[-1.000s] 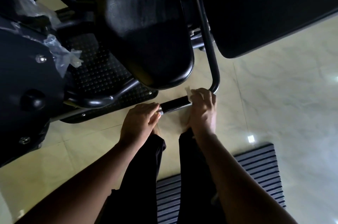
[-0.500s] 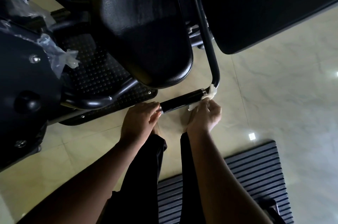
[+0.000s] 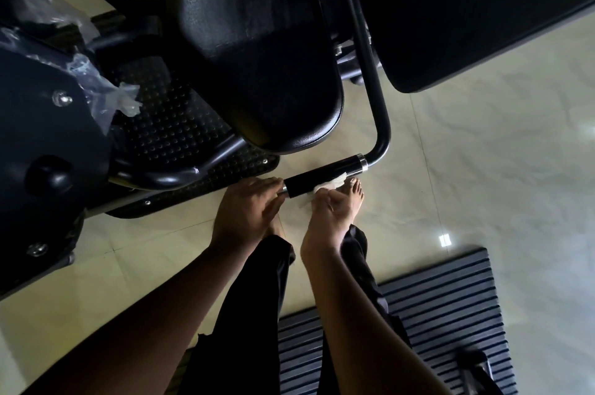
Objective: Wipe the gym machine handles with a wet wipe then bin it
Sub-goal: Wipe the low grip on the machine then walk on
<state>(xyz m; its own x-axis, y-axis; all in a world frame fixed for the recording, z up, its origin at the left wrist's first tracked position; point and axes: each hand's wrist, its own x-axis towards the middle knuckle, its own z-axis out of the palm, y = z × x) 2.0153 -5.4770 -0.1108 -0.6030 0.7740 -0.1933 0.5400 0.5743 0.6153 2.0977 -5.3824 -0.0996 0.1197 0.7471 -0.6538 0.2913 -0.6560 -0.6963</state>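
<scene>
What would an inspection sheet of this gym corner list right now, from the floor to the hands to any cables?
Surface: glossy cream tiled floor, with light reflections.
Job's things: black cylindrical machine handle with metal end rings; white crumpled wet wipe pressed to its underside near the bent-tube end. No bin seen.
Clutter: torn clear plastic wrap hanging on the machine's dark side cover.
Hands: left hand grips the handle's free end; right hand holds the wipe against the handle.
Cables: nothing seen.
Surroundings: black padded seat, black studded footplate, grey ribbed floor mat.
</scene>
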